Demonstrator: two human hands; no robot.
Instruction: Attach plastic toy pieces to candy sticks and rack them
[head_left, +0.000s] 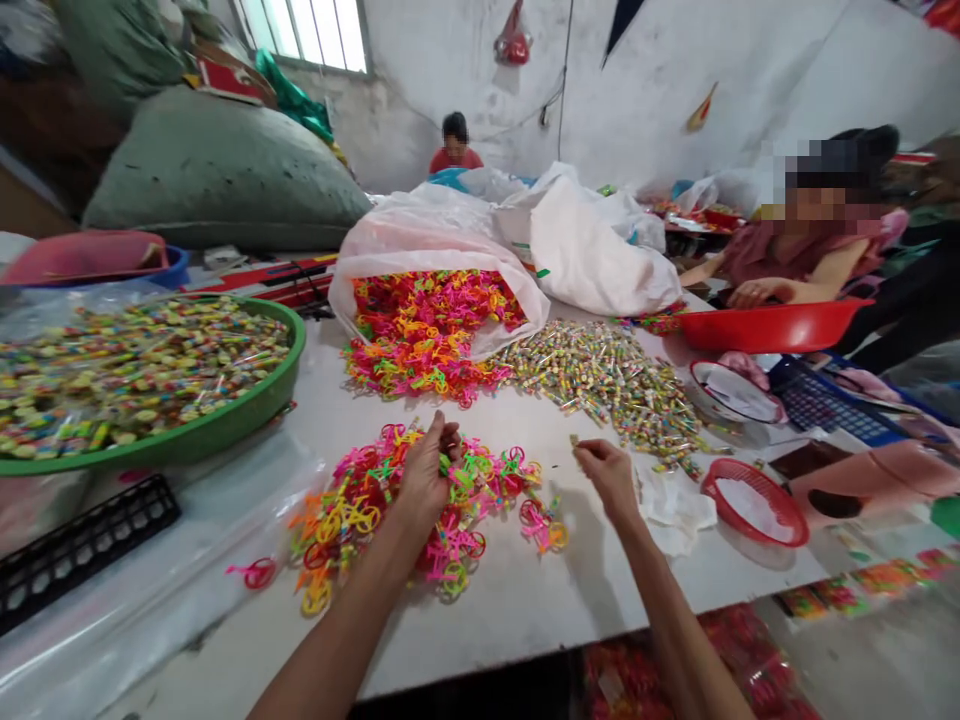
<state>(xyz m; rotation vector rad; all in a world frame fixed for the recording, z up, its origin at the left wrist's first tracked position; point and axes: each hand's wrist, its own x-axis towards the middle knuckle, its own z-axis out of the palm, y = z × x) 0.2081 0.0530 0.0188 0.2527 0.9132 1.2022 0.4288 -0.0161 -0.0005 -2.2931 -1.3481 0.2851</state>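
Note:
My left hand (426,478) sits in a loose heap of bright pink, yellow and orange plastic toy shapes (379,520) on the white table (517,610). Its fingers curl over the heap, and the palm is hidden. My right hand (607,475) is apart from the heap, pinching a tiny yellowish item (574,440) at its fingertips. A small cluster of the plastic shapes (541,527) lies just below that hand. Beyond it spreads a pile of small wrapped sweets (607,385).
A white sack (442,290) spills more plastic shapes at the back. A green tray of wrapped sweets (150,380) stands left, beside a black plastic rack (82,550). A co-worker (795,250) sits right behind a red basin (765,325). A red basket (754,500) lies nearby.

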